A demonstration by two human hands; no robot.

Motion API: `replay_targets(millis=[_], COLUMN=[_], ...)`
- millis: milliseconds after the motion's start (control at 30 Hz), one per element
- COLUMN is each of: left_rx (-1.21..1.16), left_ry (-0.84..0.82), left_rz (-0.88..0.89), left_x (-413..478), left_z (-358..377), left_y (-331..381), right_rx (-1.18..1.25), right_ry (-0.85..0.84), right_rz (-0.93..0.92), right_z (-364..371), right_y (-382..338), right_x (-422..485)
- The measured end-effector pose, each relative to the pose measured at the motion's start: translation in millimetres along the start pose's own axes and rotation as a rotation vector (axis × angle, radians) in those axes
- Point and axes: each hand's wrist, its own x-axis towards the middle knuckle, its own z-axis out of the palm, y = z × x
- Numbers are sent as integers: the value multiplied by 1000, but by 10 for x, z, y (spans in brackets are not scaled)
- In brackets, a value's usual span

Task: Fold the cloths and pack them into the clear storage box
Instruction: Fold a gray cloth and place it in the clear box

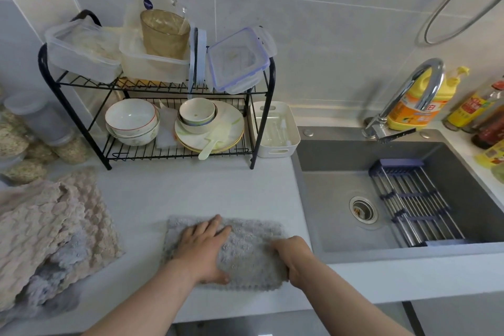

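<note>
A grey fluffy cloth (245, 254) lies flat on the white counter near its front edge. My left hand (203, 248) presses flat on the cloth's left half with fingers spread. My right hand (293, 256) grips the cloth's right edge with fingers curled around it. A pile of beige and grey cloths (46, 232) lies crumpled at the left. Clear storage boxes (81, 52) stand on top of the black wire rack (152, 84) at the back; one with a blue-rimmed lid (237, 60) leans at the rack's right end.
The rack's lower shelf holds bowls (131, 120) and plates (212, 128). A white bin (274, 128) stands beside it. A grey sink (381, 194) with faucet (406, 95) and drain rack (414, 204) lies right. Bottles (420, 101) line the back right, jars (27, 139) the far left.
</note>
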Motion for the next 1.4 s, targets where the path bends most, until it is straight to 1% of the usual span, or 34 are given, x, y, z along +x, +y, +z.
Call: replay_targets(millis=[33, 100, 133, 200, 267, 300, 367, 400, 467, 567, 733, 800, 867, 900, 967, 1000, 1033, 1067, 1100, 1133, 1200, 1233, 1333, 1400], left_rx=[-9, -68, -97, -147, -200, -196, -132, -119, -126, -132, -140, -153, -156, -155, -145, -154, -185, -227, -242, -221, -123, -89, -37, 7], left_ry=[-1, 31, 84, 246, 385, 417, 413, 370, 327, 349, 362, 372, 365, 359, 358, 390, 442, 485, 508, 516, 499, 477, 302, 253], left_rz=[8, 19, 32, 33, -50, -108, -225, -263, -300, -309, -301, -287, -277, -272, -275, -278, -266, -228, -155, -61, 98, 120, 10, -16], left_x=[46, 100, 102, 32, -119, -213, -420, -500, -541, -511, -528, -520, -521, -524, -537, -553, -557, -534, -489, -420, -229, -129, 54, 60], left_z=[-19, -53, -50, 7, 144, 250, 454, 529, 613, 645, 626, 633, 631, 631, 651, 658, 651, 610, 547, 475, 396, 397, 498, 523], left_y=[42, 95, 73, -102, -456, -675, -1038, -1137, -1206, -1193, -1227, -1236, -1250, -1262, -1274, -1264, -1234, -1175, -1077, -954, -707, -625, -567, -586], right_rx=[63, 104, 116, 145, 149, 156, 151, 126, 32, -155, -387, -511, -573, -534, -336, -261, -218, -228, -243, -265, -311, -321, -315, -336], right_ry=[13, 51, 71, 86, 46, 12, -57, -84, -126, -161, -248, -261, -260, -270, -270, -223, -134, -28, 49, 80, 31, 8, -56, -92], right_rz=[10, -26, -69, -184, -308, -355, -452, -499, -592, -666, -622, -622, -648, -657, -634, -629, -643, -640, -612, -554, -441, -420, -424, -398], right_z=[-27, -134, -190, -306, -372, -369, -277, -195, 31, 464, 1131, 1282, 1335, 1321, 1208, 1104, 981, 845, 717, 624, 538, 540, 623, 658], right_y=[-20, -83, -133, -229, -312, -350, -421, -450, -511, -556, -505, -434, -370, -349, -348, -352, -345, -328, -297, -261, -158, -103, -75, -88], right_x=[23, 67, 58, 34, 3, -41, -214, -304, -459, -535, -444, -391, -372, -361, -395, -396, -346, -275, -190, -129, -71, -52, -113, -142])
